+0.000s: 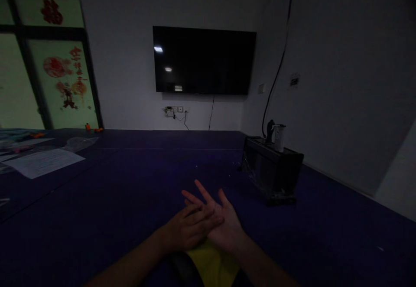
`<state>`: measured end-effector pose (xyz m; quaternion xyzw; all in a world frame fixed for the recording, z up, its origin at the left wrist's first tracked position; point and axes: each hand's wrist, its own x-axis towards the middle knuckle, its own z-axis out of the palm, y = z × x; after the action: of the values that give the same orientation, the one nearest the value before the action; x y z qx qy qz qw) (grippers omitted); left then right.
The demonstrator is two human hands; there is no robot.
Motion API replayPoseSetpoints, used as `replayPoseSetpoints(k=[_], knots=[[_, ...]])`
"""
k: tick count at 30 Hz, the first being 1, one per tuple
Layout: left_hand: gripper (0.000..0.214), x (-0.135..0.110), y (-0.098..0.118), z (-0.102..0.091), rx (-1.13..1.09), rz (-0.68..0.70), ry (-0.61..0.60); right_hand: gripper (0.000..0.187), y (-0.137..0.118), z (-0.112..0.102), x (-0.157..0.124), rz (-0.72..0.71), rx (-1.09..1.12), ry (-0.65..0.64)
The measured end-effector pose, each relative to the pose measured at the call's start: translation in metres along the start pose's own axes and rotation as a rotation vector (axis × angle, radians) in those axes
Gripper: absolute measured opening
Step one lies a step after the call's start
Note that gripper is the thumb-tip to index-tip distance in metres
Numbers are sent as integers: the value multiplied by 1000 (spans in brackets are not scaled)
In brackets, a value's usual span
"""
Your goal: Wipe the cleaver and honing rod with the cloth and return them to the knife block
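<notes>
My left hand [191, 227] lies palm down across my right palm, its fingers stretched out and touching it. Palm up, my right hand [227, 230] has its fingers spread, and I see nothing held in it. Below both wrists shows a piece of yellow cloth [209, 264]. Under and around the hands spreads a dark purple table surface [136, 200]. The lighting is dim.
A black box-shaped case [273, 170] stands to the right, with a clear cup [278, 137] on top and a cable rising behind. Papers [45, 162] and a plastic bag [79, 143] lie at the left. A television [204, 61] hangs on the far wall.
</notes>
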<state>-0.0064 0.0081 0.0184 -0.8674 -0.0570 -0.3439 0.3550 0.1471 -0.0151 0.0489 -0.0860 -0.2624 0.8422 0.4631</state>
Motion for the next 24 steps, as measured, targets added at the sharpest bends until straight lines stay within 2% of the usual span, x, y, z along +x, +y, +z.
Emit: replayPoseSetpoints(k=[3, 5, 7, 11, 15, 20, 24], knots=[[36, -5, -1, -3, -15, 22, 12, 64, -1, -2, 2, -21, -44, -49], [36, -8, 0, -3, -15, 26, 73, 65, -1, -4, 4, -30, -44, -64], [34, -10, 0, -3, -3, 32, 128, 66, -1, -6, 5, -31, -27, -63], [31, -10, 2, -4, 33, 1, 127, 64, -2, -7, 6, -41, -15, -48], [26, -10, 3, -8, 11, -1, 229, 62, -2, -6, 5, -54, -41, -36], [26, -16, 4, -7, 29, -5, 94, 62, -2, -7, 4, -45, -18, -41], [32, -12, 2, -3, -24, 4, 32, 65, -1, -10, 3, -19, -14, -63]])
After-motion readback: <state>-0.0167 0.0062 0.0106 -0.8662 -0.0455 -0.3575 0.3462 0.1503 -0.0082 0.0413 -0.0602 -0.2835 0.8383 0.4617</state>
